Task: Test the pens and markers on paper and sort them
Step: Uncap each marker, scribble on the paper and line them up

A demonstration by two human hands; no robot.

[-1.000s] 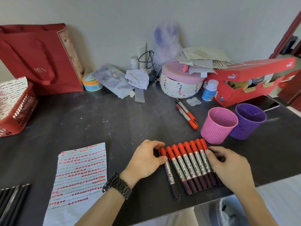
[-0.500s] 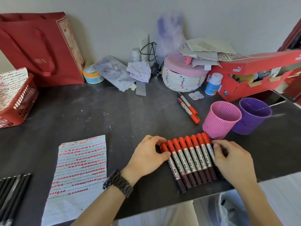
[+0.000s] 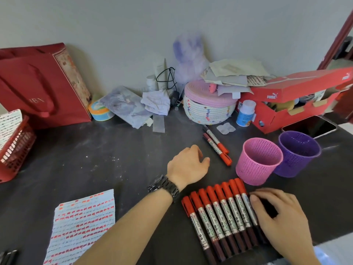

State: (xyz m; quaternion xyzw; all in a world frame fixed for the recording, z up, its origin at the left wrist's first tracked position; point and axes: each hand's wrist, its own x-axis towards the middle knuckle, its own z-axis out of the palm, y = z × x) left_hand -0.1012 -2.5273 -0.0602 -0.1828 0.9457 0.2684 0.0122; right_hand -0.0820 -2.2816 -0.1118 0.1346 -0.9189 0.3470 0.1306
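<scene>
- The row of red-capped markers [image 3: 219, 213] lay side by side on the dark table [image 3: 95, 153], near its front edge, caps pointing away from the person.
- The right hand [image 3: 280, 222] rested at the row's right end, fingers loosely bent, thumb against the outermost marker, grasping nothing that showed.
- The left hand [image 3: 188, 165] hovered beyond the row, fingers loosely curled and released, holding nothing, just beside two loose markers [image 3: 217, 148] that lay touching each other.
- A pink perforated cup [image 3: 258, 161] stood upright just beyond the row, touching a purple perforated cup [image 3: 299, 153]; only their own walls showed inside.
- The test paper [image 3: 82, 226], covered in lines of red strokes, lay flat at the front left.
- A red basket [image 3: 17, 150] at the left edge held another sheet with red marks [image 3: 9, 123].
- A red shoe box [image 3: 286, 109], lid ajar, held yellowish things too hidden to name.
- A lidded rope basket [image 3: 208, 109] carried loose papers [image 3: 233, 73]; its contents were hidden.
- A red paper bag [image 3: 38, 88] leaned on the wall.
</scene>
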